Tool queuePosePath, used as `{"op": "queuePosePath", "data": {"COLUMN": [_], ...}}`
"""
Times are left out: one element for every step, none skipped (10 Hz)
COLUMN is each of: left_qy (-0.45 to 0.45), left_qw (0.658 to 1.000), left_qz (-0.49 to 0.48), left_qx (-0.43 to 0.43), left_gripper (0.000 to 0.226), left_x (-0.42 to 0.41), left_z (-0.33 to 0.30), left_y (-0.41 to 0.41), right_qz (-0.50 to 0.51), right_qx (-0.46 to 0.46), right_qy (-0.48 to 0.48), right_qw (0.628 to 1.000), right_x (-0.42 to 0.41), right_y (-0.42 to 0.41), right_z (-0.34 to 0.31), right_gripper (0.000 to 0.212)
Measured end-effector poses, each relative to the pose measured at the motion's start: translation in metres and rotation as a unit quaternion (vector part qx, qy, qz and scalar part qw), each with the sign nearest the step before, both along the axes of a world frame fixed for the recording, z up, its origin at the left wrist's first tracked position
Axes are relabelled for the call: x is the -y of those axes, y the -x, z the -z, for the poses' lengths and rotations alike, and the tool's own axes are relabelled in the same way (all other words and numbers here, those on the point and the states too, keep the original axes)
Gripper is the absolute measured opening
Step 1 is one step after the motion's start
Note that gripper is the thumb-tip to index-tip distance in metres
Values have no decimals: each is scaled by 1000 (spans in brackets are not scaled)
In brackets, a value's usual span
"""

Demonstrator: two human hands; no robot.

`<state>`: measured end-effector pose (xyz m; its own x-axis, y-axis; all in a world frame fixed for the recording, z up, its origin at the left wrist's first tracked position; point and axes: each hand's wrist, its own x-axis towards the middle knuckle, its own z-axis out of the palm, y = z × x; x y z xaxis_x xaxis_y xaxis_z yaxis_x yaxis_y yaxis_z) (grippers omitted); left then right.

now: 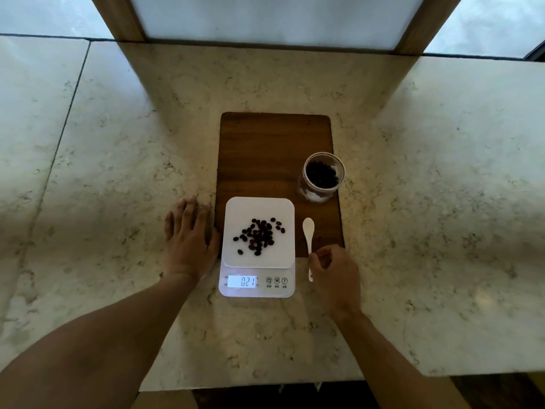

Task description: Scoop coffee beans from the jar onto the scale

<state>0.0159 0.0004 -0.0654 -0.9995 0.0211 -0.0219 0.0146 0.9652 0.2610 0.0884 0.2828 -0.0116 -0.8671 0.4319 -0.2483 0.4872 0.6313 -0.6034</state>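
A white digital scale (236, 211) stands at the near end of a wooden board, its lit display reading 021. A loose pile of dark coffee beans (259, 235) lies on its platform. An open glass jar (323, 176) with beans in it stands on the board's right side, behind a white spoon (308, 231). The spoon lies flat to the right of the scale, bowl pointing away. My right hand (336, 274) pinches its handle end with thumb and fingers. My left hand (188, 234) rests flat, fingers spread, on the counter left of the scale.
The wooden board (265, 149) lies on a beige marble counter (118, 172). A wood-framed frosted panel (274, 19) stands at the counter's far edge. The counter's near edge runs just below my forearms.
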Motion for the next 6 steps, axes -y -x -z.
{"op": "queuePosePath", "data": {"left_qy": [-17, -78, -121, -118, -145, -131], "left_qw": [1000, 996, 986, 973, 954, 957], "left_qz": [9, 9, -1, 4, -11, 0], "left_qx": [16, 44, 113, 198, 263, 257], "left_gripper": [62, 68, 73, 64, 70, 79], "left_x": [2, 4, 12, 23, 22, 18], "left_z": [-4, -11, -23, -42, -64, -92], "left_y": [-1, 2, 8, 16, 19, 18], "right_qz": [-14, -55, -92, -114, -157, -201], "right_qx": [16, 40, 61, 76, 64, 32], "right_qy": [-13, -16, -22, -24, -38, -36], "right_qw": [1000, 998, 994, 990, 985, 978], "right_x": [-4, -9, -11, -9, -7, -7], "right_y": [3, 8, 18, 26, 39, 57], "right_z": [-2, -4, -13, -30, -46, -76], "right_gripper": [12, 21, 27, 32, 34, 41]}}
